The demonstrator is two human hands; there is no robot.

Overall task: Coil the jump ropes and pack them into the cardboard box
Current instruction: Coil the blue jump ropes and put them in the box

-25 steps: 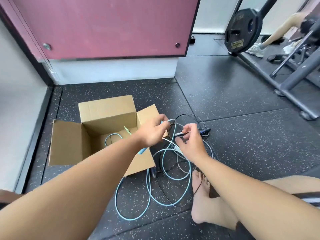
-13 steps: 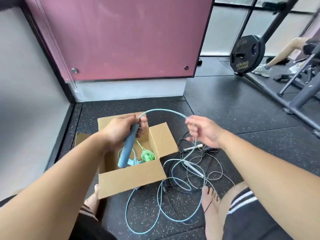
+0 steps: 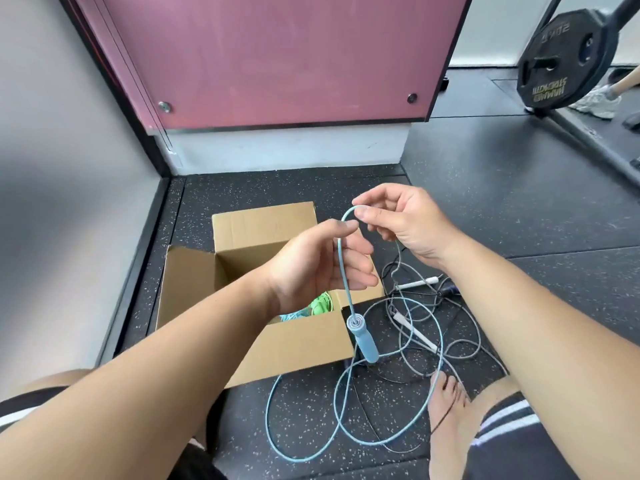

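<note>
1. Cardboard, brown and plain: the box (image 3: 263, 233) sits on the black speckled floor (image 3: 519, 209) in a corner. All its flaps are open, and a pink wall panel (image 3: 277, 57) is above it.
2. Inside the box, a coiled green rope (image 3: 320, 304) lies by the near wall, next to a pale blue coil (image 3: 294, 317). The left forearm partly hides both.
3. Both hands hold the blue jump rope (image 3: 341, 251) up over the box's right edge.
4. The right hand (image 3: 405, 230) pinches the top of the cord's bend between thumb and forefinger. Its other fingers are loosely curled.
5. The left hand (image 3: 311, 268) is just below and to the left. Its thumb presses the cord against the forefinger, and the cord runs down across its curled fingers.
6. From there the cord hangs straight down to the blue handle (image 3: 362, 337), which dangles in front of the box's near right corner. Whether its lower end touches the floor cannot be told.
7. The rest of the cord drops from the right hand into wide loops on the floor, right of the box, reaching a bare foot (image 3: 446, 410).
8. Tangled among those loops lie a grey rope (image 3: 460, 355) with white handles and a black rope (image 3: 448, 291) with a dark handle.
9. Far off at the upper right, a weight plate (image 3: 568, 57) sits on a bar.
</note>
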